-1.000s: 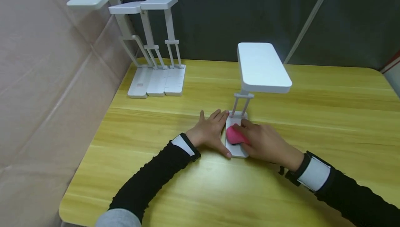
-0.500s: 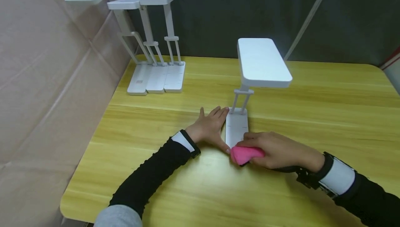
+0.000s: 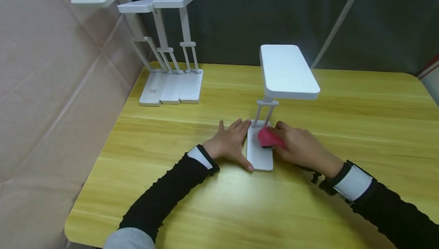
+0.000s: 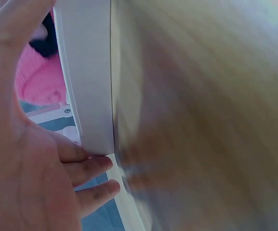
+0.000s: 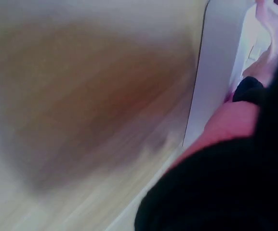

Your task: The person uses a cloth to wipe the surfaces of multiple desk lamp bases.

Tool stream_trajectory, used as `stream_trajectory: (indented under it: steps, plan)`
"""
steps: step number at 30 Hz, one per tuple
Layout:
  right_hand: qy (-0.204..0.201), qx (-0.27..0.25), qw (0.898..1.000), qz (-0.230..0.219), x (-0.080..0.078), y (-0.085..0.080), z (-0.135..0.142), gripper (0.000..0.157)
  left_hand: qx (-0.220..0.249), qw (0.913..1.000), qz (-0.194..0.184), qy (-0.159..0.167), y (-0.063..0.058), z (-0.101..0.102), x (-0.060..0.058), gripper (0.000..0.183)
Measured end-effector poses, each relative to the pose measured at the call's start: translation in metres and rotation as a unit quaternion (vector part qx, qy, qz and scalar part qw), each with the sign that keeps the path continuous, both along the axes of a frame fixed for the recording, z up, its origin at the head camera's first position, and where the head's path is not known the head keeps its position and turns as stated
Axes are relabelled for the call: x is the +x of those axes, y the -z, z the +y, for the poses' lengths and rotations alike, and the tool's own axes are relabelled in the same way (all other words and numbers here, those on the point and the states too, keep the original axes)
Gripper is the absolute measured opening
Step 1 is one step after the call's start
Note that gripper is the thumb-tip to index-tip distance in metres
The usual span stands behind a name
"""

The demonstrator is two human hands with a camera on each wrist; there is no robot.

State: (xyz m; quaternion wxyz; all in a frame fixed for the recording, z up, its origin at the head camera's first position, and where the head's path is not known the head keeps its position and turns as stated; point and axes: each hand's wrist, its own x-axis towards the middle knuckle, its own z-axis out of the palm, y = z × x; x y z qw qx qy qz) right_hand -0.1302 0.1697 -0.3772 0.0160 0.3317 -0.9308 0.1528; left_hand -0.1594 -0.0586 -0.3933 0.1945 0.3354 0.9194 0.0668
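Note:
A white folding desk lamp (image 3: 289, 71) stands upright right of the table's middle, its flat head tilted over a slim arm and a narrow base (image 3: 259, 159). My left hand (image 3: 228, 142) lies with spread fingers along the base's left side, thumb at the front corner. In the left wrist view its fingertips touch the end of the base's side wall (image 4: 88, 72). My right hand (image 3: 302, 146) pinches a bunched pink cloth (image 3: 269, 138) on top of the base, near the hinge. A dark patch shows on the cloth's underside. In the right wrist view a black strap hides most of that hand.
Three more white lamps (image 3: 175, 85) stand side by side at the back left of the wooden table (image 3: 360, 146). A dark panel (image 3: 233, 24) rises behind the table, and a pale fabric wall (image 3: 51, 89) runs along the left.
My right hand wiped the cloth down to the base's front end, then brought it back up toward the hinge. The left hand and the lamp have stayed in place.

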Motion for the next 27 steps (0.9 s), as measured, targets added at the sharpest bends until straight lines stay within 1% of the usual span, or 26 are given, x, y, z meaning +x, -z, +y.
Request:
stream_trajectory:
  steps: [3,7,11,14,16,18,19,21,22,24,26,27]
  plan:
    - [-0.007,-0.005,1.000,-0.015,0.011,0.001,0.000,0.041,-0.004,1.0000,-0.003,0.001,0.001,0.000,0.001,0.135]
    - [-0.028,-0.021,0.999,-0.030,0.028,0.001,0.003,0.039,0.002,1.0000,-0.001,0.004,0.002,0.000,0.001,0.135]
    - [-0.045,-0.043,0.996,-0.069,0.044,0.000,0.004,0.039,0.007,1.0000,0.001,0.000,0.001,-0.001,0.000,0.135]
    - [-0.060,-0.053,0.991,-0.109,0.052,-0.001,0.005,0.038,0.011,0.9999,-0.003,-0.001,0.001,-0.001,-0.001,0.135]
    - [-0.085,-0.060,0.986,-0.132,0.056,-0.002,0.007,0.039,0.014,0.9999,-0.007,-0.004,0.002,-0.002,-0.001,0.135]
    - [-0.115,-0.072,0.981,-0.139,0.059,-0.001,0.009,0.040,0.017,0.9998,-0.010,-0.005,0.002,-0.002,-0.001,0.136]
    - [-0.129,-0.082,0.979,-0.135,0.058,-0.001,0.010,0.040,0.019,0.9997,-0.012,-0.005,0.003,-0.002,-0.001,0.136]
    - [-0.144,-0.114,0.977,-0.110,0.054,0.000,0.013,0.042,0.021,0.9997,-0.014,-0.004,0.003,-0.002,-0.002,0.136]
    - [-0.138,-0.130,0.978,-0.090,0.050,0.000,0.015,0.044,0.021,0.9997,-0.014,-0.003,0.003,-0.001,-0.002,0.136]
    - [-0.098,-0.151,0.983,-0.034,0.038,0.000,0.019,0.046,0.023,0.9996,-0.014,-0.001,0.003,-0.001,-0.002,0.136]
    - [-0.034,-0.139,0.990,0.014,0.022,0.000,0.023,0.048,0.020,0.9997,-0.016,-0.002,0.003,-0.002,-0.002,0.136]
    - [0.000,-0.119,0.993,0.027,0.014,0.001,0.024,0.048,0.019,0.9997,-0.018,-0.003,0.003,-0.002,-0.002,0.136]
